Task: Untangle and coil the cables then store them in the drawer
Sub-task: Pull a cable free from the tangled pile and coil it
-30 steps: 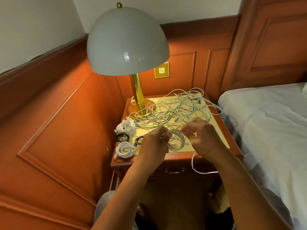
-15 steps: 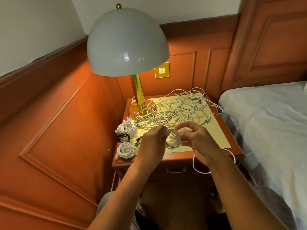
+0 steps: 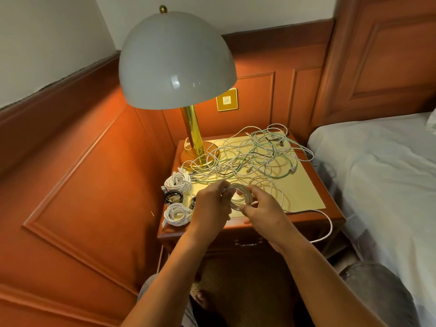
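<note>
Both hands grip half-wound white cable coil [image 3: 239, 196] above front edge of wooden bedside table [image 3: 330, 217]: our left hand [image 3: 212, 204] clamps loops against springing open, our right hand [image 3: 262, 206] pinches rim, feeding loose tail [image 3: 326, 228]. Tangled white and green cable heap [image 3: 250, 159] waits behind.

Two white coiled cables [image 3: 177, 181] [image 3: 177, 214], two black coils [image 3: 173, 196] [image 3: 193, 201], one lamp [image 3: 177, 60], one drawer [image 3: 247, 241]

No readable text, label, brand or number anywhere. Square gold wall plate [image 3: 227, 99] at 12 o'clock carries small white insert (markings too blurred to read).
</note>
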Demonstrator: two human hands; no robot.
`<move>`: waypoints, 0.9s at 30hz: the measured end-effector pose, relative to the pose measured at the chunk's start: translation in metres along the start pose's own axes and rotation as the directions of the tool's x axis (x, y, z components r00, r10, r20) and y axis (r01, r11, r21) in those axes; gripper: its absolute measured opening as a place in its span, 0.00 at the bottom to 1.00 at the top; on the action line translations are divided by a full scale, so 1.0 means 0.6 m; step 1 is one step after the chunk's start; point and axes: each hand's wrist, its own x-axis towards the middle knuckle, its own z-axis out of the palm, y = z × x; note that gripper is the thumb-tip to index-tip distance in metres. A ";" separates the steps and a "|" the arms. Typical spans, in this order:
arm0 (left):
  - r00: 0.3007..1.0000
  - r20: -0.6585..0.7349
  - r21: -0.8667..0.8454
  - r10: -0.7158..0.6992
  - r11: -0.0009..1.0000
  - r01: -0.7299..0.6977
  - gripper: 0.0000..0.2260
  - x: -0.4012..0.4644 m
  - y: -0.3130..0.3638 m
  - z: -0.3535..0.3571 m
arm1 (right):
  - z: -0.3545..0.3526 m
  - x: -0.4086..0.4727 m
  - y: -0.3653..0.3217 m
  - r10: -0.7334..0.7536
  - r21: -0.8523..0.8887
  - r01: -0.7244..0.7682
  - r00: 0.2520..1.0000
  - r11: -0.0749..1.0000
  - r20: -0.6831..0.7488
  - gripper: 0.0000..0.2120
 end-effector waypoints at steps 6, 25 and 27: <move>0.994 -0.031 -0.050 -0.107 0.993 0.106 0.03 0.005 -0.018 -0.013 | -0.012 -0.009 -0.002 -0.147 -0.265 0.125 0.987 0.956 -0.064 0.14; 0.959 0.012 -0.483 -0.282 0.838 0.253 0.05 -0.024 -0.004 0.008 | 0.000 0.012 0.045 0.059 0.352 0.000 0.985 0.936 -0.159 0.05; 0.962 -0.017 -0.462 -0.274 0.855 0.235 0.05 -0.024 -0.007 0.012 | 0.005 0.012 0.047 0.135 0.540 -0.056 0.985 0.840 -0.108 0.06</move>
